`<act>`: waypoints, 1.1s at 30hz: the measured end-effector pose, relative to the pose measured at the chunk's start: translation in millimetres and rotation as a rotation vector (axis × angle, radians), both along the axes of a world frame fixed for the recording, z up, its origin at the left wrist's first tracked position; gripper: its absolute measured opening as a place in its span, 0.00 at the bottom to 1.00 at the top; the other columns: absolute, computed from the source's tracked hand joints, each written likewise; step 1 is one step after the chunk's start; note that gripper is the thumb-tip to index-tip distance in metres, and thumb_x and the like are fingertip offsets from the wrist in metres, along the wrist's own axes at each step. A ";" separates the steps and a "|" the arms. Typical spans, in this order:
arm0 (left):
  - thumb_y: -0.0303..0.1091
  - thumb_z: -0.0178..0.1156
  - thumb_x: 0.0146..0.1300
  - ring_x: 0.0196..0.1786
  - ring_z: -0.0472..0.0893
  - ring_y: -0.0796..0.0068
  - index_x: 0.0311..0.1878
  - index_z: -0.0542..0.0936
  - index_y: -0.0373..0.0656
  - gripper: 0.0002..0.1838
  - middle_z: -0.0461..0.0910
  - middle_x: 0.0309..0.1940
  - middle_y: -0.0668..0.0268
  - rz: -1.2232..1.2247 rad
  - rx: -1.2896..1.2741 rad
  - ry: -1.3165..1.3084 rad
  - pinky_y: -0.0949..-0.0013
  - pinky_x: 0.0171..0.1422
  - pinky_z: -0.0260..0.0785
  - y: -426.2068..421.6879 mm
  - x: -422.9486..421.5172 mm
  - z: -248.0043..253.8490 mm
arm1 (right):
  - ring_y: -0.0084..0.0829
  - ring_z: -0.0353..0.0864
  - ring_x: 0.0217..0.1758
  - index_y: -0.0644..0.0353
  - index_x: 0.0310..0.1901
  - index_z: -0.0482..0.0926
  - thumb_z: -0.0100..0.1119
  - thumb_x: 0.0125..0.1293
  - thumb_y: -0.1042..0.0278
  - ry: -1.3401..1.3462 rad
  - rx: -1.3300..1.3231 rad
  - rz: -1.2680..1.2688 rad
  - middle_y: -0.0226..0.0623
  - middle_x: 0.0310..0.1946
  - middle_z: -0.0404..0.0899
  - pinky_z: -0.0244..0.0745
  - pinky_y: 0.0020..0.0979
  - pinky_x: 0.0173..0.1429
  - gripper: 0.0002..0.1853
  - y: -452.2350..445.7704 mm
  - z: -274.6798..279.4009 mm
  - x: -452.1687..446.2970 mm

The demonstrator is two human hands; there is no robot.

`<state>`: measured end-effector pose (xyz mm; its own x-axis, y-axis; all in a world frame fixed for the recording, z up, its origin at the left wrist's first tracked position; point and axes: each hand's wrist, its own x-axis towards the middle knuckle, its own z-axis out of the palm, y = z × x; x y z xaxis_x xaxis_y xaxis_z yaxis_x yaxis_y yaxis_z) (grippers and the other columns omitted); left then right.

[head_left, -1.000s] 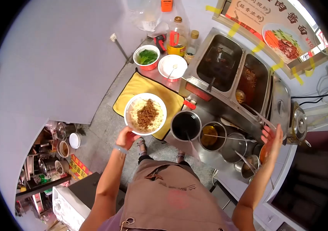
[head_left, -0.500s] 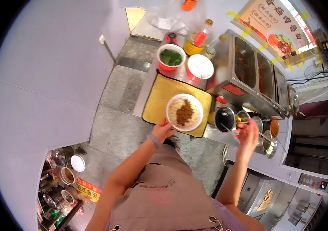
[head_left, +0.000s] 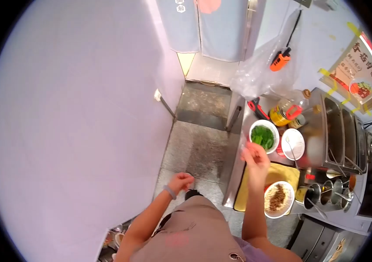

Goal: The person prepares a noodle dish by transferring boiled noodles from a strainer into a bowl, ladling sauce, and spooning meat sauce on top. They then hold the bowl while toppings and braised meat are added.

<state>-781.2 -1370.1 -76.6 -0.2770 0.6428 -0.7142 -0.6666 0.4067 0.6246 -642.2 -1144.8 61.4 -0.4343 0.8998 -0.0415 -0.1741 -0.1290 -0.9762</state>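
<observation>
Counter: a metal-edged work surface point(head_left: 234, 183) along the person's right, carrying the vessels listed below.
Food warmer: a steel unit point(head_left: 319, 135) with long wells, at the counter's far side, beneath a taped-up poster.
Cloth: a yellow mat point(head_left: 242, 196) with a dark edge, flat on the counter, partly hidden by the right forearm.
Oil bottle: a clear bottle point(head_left: 279, 115) with a yellow label and red handle, behind the bowls.
Noodle bowl: a white-rimmed bowl point(head_left: 291, 198) of pale noodles under brown topping, on the cloth, just beside the right forearm.
Greens bowl: a similar bowl point(head_left: 276, 135) of leafy greens, beyond the cloth.
White bowl: a third vessel point(head_left: 298, 146), just beside the greens.
Right hand: fingers bent, at the near rim of the greens bowl point(head_left: 257, 159); contact and fingertip closure cannot be told.
Left hand: loosely curled above the floor point(head_left: 181, 182), well apart from the right; whether the fingertips meet cannot be told.
Spoon: a slender utensil point(head_left: 292, 153), leaning in the white bowl.
</observation>
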 end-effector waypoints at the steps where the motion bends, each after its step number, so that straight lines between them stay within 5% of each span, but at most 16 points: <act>1: 0.33 0.63 0.59 0.20 0.70 0.83 0.35 0.76 0.39 0.08 0.74 0.22 0.69 0.037 -0.065 0.043 0.77 0.21 0.63 -1.5 -30.4 7.8 | 0.16 0.74 0.29 0.62 0.39 0.77 0.59 0.59 0.78 0.033 -0.005 0.035 0.28 0.27 0.77 0.70 0.19 0.33 0.06 0.8 0.6 -31.0; 5: 0.40 0.62 0.60 0.10 0.56 0.85 0.22 0.68 0.44 0.18 0.62 0.12 0.74 0.171 -0.109 0.135 0.76 0.11 0.44 16.4 -134.7 27.6 | 0.13 0.68 0.20 0.60 0.28 0.73 0.59 0.61 0.76 0.047 -0.069 0.111 0.25 0.20 0.73 0.62 0.18 0.24 0.05 13.8 33.5 -141.9; 10: 0.46 0.55 0.64 0.09 0.53 0.84 0.22 0.67 0.46 0.19 0.59 0.10 0.75 0.335 -0.043 0.091 0.76 0.11 0.41 116.6 -235.8 20.4 | 0.14 0.62 0.17 0.57 0.23 0.68 0.49 0.68 0.66 0.161 -0.042 0.103 0.23 0.16 0.66 0.54 0.19 0.22 0.14 80.4 30.3 -259.2; 12: 0.44 0.53 0.65 0.10 0.54 0.85 0.23 0.67 0.46 0.17 0.59 0.10 0.75 0.307 0.098 0.108 0.77 0.12 0.41 179.3 -279.6 33.3 | 0.15 0.64 0.21 0.58 0.27 0.69 0.44 0.71 0.62 0.231 0.070 0.020 0.26 0.20 0.69 0.57 0.19 0.25 0.14 116.9 40.9 -322.4; 13: 0.42 0.50 0.66 0.13 0.59 0.83 0.30 0.71 0.44 0.13 0.65 0.14 0.72 0.192 0.221 0.188 0.77 0.15 0.49 209.7 -308.2 42.2 | 0.20 0.71 0.32 0.61 0.38 0.72 0.43 0.70 0.64 0.303 0.092 0.060 0.32 0.32 0.75 0.66 0.22 0.37 0.10 138.9 43.8 -352.9; 16: 0.38 0.49 0.66 0.18 0.68 0.82 0.39 0.73 0.42 0.10 0.72 0.19 0.70 0.252 0.435 0.299 0.76 0.20 0.59 310.5 -390.9 84.0 | 0.27 0.73 0.47 0.62 0.52 0.69 0.41 0.70 0.65 0.222 0.251 -0.002 0.38 0.46 0.76 0.66 0.28 0.51 0.14 200.3 84.5 -437.7; 17: 0.34 0.46 0.66 0.27 0.75 0.79 0.47 0.73 0.42 0.11 0.77 0.28 0.66 0.179 0.512 0.305 0.76 0.32 0.67 340.4 -423.6 100.8 | 0.30 0.69 0.57 0.63 0.60 0.64 0.40 0.69 0.65 0.185 0.307 0.061 0.41 0.54 0.73 0.61 0.31 0.60 0.20 227.3 88.6 -464.1; 23: 0.35 0.46 0.67 0.41 0.77 0.77 0.52 0.73 0.40 0.15 0.78 0.38 0.65 -0.078 0.899 0.656 0.73 0.47 0.70 531.4 -583.1 203.7 | 0.27 0.66 0.58 0.63 0.64 0.60 0.45 0.66 0.68 0.019 0.565 0.001 0.40 0.57 0.69 0.59 0.27 0.62 0.25 405.5 123.1 -580.3; 26: 0.37 0.48 0.67 0.41 0.78 0.75 0.50 0.74 0.37 0.15 0.79 0.42 0.63 0.299 0.890 0.763 0.71 0.46 0.70 603.0 -682.6 229.1 | 0.27 0.67 0.57 0.64 0.66 0.56 0.46 0.67 0.68 0.158 0.563 -0.534 0.39 0.63 0.62 0.61 0.25 0.59 0.26 496.8 124.5 -596.6; 29: 0.35 0.49 0.65 0.39 0.77 0.75 0.51 0.72 0.39 0.14 0.78 0.41 0.64 0.804 0.842 0.930 0.74 0.44 0.70 645.3 -774.8 247.9 | 0.27 0.65 0.59 0.64 0.58 0.63 0.45 0.63 0.73 0.243 0.711 -1.124 0.40 0.58 0.67 0.62 0.28 0.56 0.20 575.0 148.5 -605.7; 33: 0.31 0.47 0.62 0.42 0.77 0.64 0.57 0.63 0.35 0.20 0.75 0.47 0.54 1.263 0.849 1.153 0.69 0.43 0.73 690.1 -876.5 271.7 | 0.31 0.68 0.56 0.63 0.52 0.67 0.48 0.59 0.70 0.244 0.769 -0.972 0.42 0.53 0.71 0.63 0.30 0.55 0.18 687.2 143.0 -711.5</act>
<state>-1657.7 -680.0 195.1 -0.8388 -0.2537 0.4817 0.5380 -0.5219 0.6620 -1353.7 -457.6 204.4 0.4956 0.6071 0.6211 -0.0642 0.7387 -0.6709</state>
